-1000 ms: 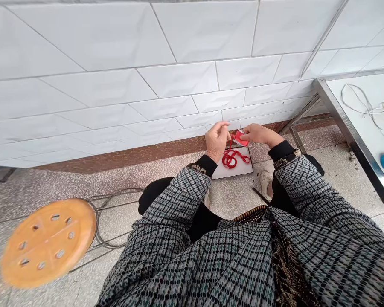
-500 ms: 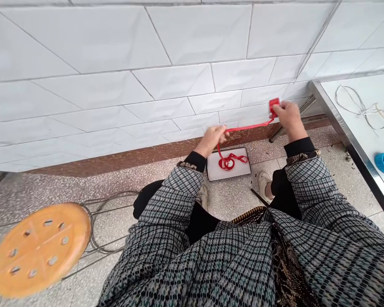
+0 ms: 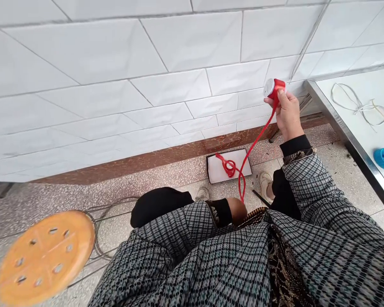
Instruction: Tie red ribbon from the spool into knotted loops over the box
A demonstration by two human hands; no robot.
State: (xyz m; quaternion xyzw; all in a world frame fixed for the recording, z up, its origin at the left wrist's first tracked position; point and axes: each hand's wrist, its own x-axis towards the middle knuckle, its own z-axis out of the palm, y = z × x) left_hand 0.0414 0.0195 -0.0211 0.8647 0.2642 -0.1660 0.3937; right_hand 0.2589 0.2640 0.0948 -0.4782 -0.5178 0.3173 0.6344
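We hold the spool (image 3: 279, 87) in our right hand (image 3: 288, 114); its red ribbon (image 3: 259, 136) slants down to our left hand (image 3: 238, 211), whose grip we cannot tell.

White tiles (image 3: 192, 47) cover the wall above a brown baseboard (image 3: 147, 160) in what looks like a plain workroom, its exact use unclear. A speckled, hard floor (image 3: 166, 175) runs below. At right stands a metal-framed table (image 3: 365, 138) with a white top, holding loose wires (image 3: 359, 106) and a blue plastic piece (image 3: 382, 157); an orange stool (image 3: 46, 256) with wiry metal legs sits at near left.
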